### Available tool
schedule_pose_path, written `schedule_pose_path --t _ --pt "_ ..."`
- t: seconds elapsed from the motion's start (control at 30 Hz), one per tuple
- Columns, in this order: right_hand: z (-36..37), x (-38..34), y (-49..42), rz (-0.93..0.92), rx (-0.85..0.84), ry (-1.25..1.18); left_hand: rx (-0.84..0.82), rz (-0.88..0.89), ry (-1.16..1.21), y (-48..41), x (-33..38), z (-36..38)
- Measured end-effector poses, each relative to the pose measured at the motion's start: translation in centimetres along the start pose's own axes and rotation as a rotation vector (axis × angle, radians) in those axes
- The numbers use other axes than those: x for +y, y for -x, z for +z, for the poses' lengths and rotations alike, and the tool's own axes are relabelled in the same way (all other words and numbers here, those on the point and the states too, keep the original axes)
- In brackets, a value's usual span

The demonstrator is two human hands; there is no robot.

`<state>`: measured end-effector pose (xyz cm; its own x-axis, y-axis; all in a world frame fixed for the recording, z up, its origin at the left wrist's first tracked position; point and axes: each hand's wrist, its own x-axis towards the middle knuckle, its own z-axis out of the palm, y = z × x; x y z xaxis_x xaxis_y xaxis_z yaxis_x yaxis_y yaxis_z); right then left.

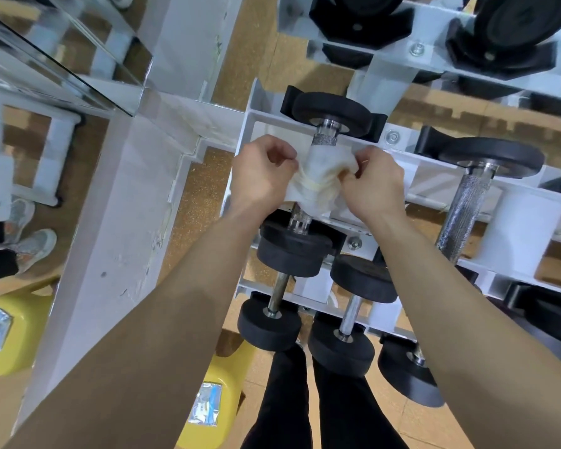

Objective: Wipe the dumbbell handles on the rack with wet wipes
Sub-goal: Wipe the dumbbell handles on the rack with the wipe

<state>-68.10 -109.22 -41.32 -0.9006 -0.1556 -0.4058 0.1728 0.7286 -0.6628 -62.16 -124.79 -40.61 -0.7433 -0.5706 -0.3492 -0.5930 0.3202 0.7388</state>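
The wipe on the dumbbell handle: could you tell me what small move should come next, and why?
Probably slide the wipe up the handle toward the far weight: left hand and right hand pinch it around the middle, and knurled steel above shows uncovered.

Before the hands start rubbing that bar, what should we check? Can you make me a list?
1. Wipe wrapped round the bar: ok, it covers the bar's middle.
2. Both hands holding on: ok, the left hand pinches one side of the wipe and the right hand pinches the other.
3. Dumbbell sitting safely on the rack: ok, its far weight rests in a black cradle.
4. Whole bar covered: not ok, bare metal shows above and below the wipe.
5. Wipe wet enough: cannot tell.
6. Next bar on the right free to clean: ok, nothing covers it.
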Motion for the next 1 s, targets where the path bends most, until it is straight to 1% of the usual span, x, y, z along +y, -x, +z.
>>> schedule_pose_path --t 0.1,0.2,0.27,0.37,0.43,0.5,0.53,0.6,0.67,0.7,0.77,0.87,0.93,1.0 --pt "0.1 -0.5 1.2 0.071 0.131 -0.359 0.115 -0.051 0.010 -0.5 0.5 1.3" --pt "0.3 -0.7 2.4 0.107 0.179 -0.538 0.276 -0.079 0.112 -1.3 0.9 1.3" --pt "0.5 -0.6 2.6 0.186 0.153 -0.612 0.301 -0.071 0.130 -1.3 0.9 0.8" --pt "0.8 0.1 2.5 0.314 0.086 -0.667 0.311 -0.070 0.065 0.0 1.0 0.3" --pt "1.0 0.2 2.7 0.368 0.116 -0.663 0.361 -0.010 0.018 1.6 1.8 -0.1" --pt "1.2 -0.2 3.2 0.366 0.212 -0.624 0.392 0.092 -0.043 3.1 3.0 -0.4" --pt "1.3 -0.4 3.5 0.346 0.261 -0.609 0.352 0.108 -0.056 3.7 3.6 -0.4" --pt "1.3 -0.8 4.1 0.278 0.309 -0.594 0.154 0.038 -0.084 4.1 4.7 0.2" --pt "1.3 -1.0 4.7 0.247 0.284 -0.616 -0.059 -0.035 -0.178 3.7 5.1 1.3" --pt "1.5 -1.0 5.2 0.250 0.260 -0.633 -0.134 -0.065 -0.177 3.4 5.2 1.9" --pt "2.3 -0.6 6.0 0.281 0.232 -0.678 -0.209 -0.137 -0.077 2.5 5.4 2.9" --pt "4.1 -0.6 7.8 0.332 0.229 -0.741 -0.244 -0.229 0.073 0.8 5.5 3.8" --pt "5.2 -1.1 8.9 0.314 0.254 -0.738 -0.297 -0.275 0.232 -0.2 5.7 3.7" --pt "6.0 -1.7 9.4 0.253 0.288 -0.656 -0.349 -0.291 0.365 -0.9 5.5 3.5"
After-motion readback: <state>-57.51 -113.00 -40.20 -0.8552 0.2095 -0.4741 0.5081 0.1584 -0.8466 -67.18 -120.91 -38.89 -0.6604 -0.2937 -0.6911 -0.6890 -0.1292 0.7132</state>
